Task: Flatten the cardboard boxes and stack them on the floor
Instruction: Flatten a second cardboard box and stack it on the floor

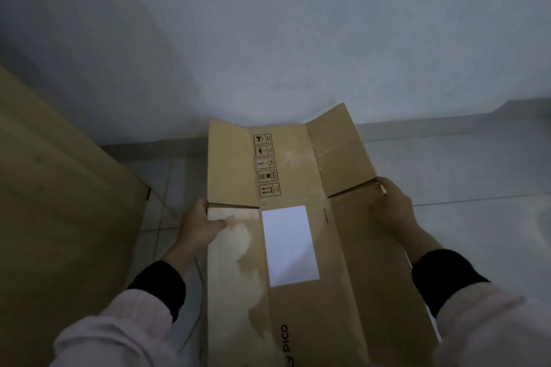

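A flattened brown cardboard box (298,307) with a white label and printed handling symbols fills the middle of the head view, held above the tiled floor. Its far flaps stand slightly raised toward the wall. My left hand (199,226) grips the box's left edge, thumb on top. My right hand (393,205) grips the right edge near the notch between flap and panel.
A large brown cardboard panel (59,217) stands at the left, close to my left arm. A pale wall (268,39) rises just beyond the box. Light floor tiles (477,173) spread to the right.
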